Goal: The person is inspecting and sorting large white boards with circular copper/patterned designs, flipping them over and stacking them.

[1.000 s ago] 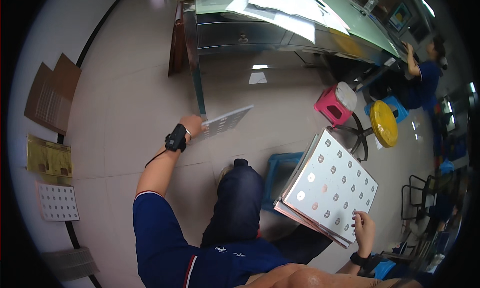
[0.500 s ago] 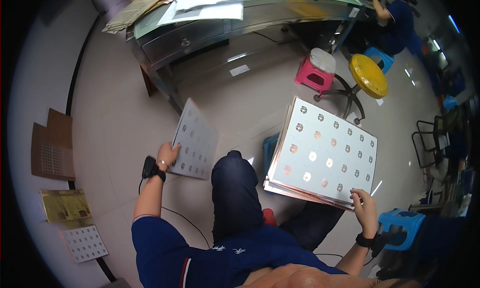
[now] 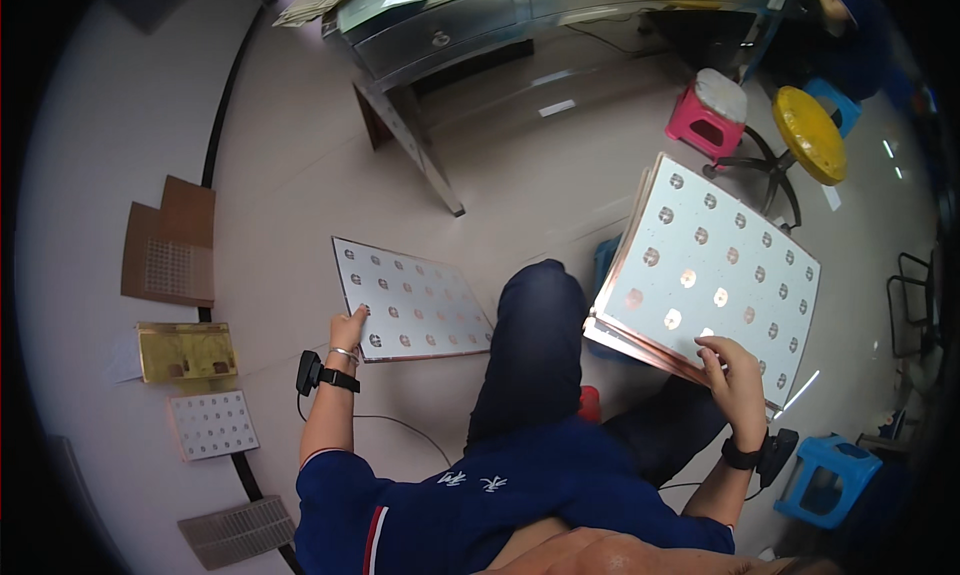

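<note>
My left hand (image 3: pixel 348 333) grips the left edge of a thin white panel (image 3: pixel 430 320) with rows of small dark and coppery shapes, held out over the floor beside my knee. To the right, a stack of similar panels (image 3: pixel 735 245) leans tilted by my legs on something blue, mostly hidden. My right hand (image 3: pixel 735 380) lies over the lower right part of the top panel, its fingers curled and fingertips near the surface. A thin white stick (image 3: pixel 798 395) juts out beside that palm and appears held in it; its other end is hidden.
A metal desk (image 3: pixel 440 40) with papers stands ahead. Toward the far right are a pink stool (image 3: pixel 705 125), a yellow wheeled stool (image 3: pixel 808 135) and a co-worker (image 3: pixel 855 40). A blue stool (image 3: pixel 835 475) is near right. Boards (image 3: pixel 165 255) lean against the left wall.
The panel in my left hand has swung from nearly upright to flatter, its face turned up. My right hand has moved from the stack's lower edge further over the top panel. The view has shifted left.
</note>
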Demonstrator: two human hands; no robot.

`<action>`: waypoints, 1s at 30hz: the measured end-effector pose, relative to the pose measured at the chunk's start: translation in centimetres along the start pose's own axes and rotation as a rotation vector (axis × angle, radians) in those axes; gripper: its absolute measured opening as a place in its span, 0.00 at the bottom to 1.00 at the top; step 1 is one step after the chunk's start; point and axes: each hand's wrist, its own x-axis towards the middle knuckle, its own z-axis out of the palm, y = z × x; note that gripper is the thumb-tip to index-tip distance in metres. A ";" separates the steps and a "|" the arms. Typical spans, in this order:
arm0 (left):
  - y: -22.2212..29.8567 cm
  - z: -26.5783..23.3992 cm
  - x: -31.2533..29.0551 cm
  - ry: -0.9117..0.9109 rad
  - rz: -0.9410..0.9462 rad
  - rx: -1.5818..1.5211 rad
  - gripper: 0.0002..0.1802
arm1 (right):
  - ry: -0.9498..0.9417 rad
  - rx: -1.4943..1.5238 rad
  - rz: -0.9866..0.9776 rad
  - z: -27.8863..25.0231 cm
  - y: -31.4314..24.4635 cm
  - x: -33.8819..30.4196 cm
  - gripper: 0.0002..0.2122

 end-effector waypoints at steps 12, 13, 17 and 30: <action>4.1 -14.0 -18.2 0.139 0.035 -0.487 0.19 | -0.382 0.522 -0.481 22.2 -8.3 7.2 0.17; 4.7 -14.8 -20.5 0.158 0.092 -0.500 0.20 | -0.146 0.332 -0.569 23.8 -8.9 7.6 0.19; 6.7 -16.1 -27.2 0.108 0.275 -0.718 0.23 | -0.248 0.387 -0.350 26.7 -10.6 9.0 0.22; 7.7 -14.0 -23.0 -0.148 0.518 -0.536 0.26 | -0.063 0.850 -0.078 10.9 -4.7 -0.4 0.19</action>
